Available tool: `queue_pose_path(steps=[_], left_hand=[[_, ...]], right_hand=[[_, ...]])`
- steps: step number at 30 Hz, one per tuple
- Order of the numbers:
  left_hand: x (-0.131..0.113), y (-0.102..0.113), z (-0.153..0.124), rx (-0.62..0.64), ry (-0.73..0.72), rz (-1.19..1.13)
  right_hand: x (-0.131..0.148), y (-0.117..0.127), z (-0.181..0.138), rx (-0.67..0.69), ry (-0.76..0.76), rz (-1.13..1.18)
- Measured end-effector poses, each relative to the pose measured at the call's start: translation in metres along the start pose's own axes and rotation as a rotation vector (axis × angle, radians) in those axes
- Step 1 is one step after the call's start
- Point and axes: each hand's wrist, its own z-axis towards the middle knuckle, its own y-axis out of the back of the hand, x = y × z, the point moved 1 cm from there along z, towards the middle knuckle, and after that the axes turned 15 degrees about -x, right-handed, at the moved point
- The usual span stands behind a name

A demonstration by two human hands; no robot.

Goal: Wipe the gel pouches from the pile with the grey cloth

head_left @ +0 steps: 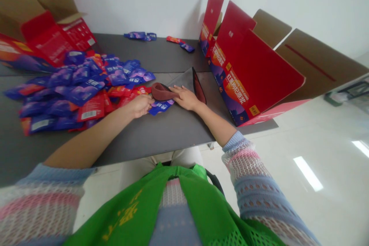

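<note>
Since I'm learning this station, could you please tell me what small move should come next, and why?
Probably ease the brown fabric back with the right hand, which rests on it: its fold partly covers a blue packet, with the left hand close by.

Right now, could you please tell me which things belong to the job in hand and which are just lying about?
Job, seemingly:
- brown fabric under the right hand
- blue packet by the left hand
- probably packet pile, open red boxes

Apparently lying about:
- loose packets near the wall

Here's the left hand (pixel 142 105) at the brown cloth (pixel 162 93), right hand (pixel 186 98) over it, blue packet (pixel 160 107) peeking out, packets heaped (pixel 86 88) alongside!
</note>
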Motion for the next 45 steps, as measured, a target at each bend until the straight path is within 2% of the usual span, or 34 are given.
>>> queue_pose_path(steps=[4,13,18,21,25,29,33,36,41,45], left_hand=[[0.001,0.0,0.001,-0.007,0.008,0.014],[-0.003,-0.002,0.006,-0.01,-0.07,-0.036],[-0.003,0.001,0.011,-0.063,-0.087,-0.047],[-0.003,0.001,0.011,-0.023,-0.103,-0.011],[-0.002,0.003,0.012,0.056,-0.041,-0.008],[0.0,0.009,0.016,0.074,0.074,-0.05],[0.0,0.012,0.016,0.169,0.116,-0.074],[-0.003,0.011,0.012,0.223,0.109,-0.049],[-0.006,0.009,0.008,0.168,0.093,0.025],[0.004,0.003,0.007,0.045,-0.034,0.085]], right_hand=[[0.002,0.001,-0.003,0.008,0.0,-0.003],[0.042,-0.01,-0.017,0.036,0.081,0.061],[0.044,-0.007,-0.017,0.058,0.109,0.102],[0.045,-0.003,-0.019,0.043,0.155,0.128],[0.049,0.003,-0.021,0.04,0.245,0.152],[0.05,0.021,-0.021,0.113,0.276,0.172],[0.042,0.045,-0.023,0.172,0.164,0.116],[0.028,0.049,-0.021,0.183,0.03,0.011],[-0.004,0.038,-0.014,0.046,-0.167,-0.211],[-0.03,0.036,-0.013,-0.065,-0.29,-0.173]])
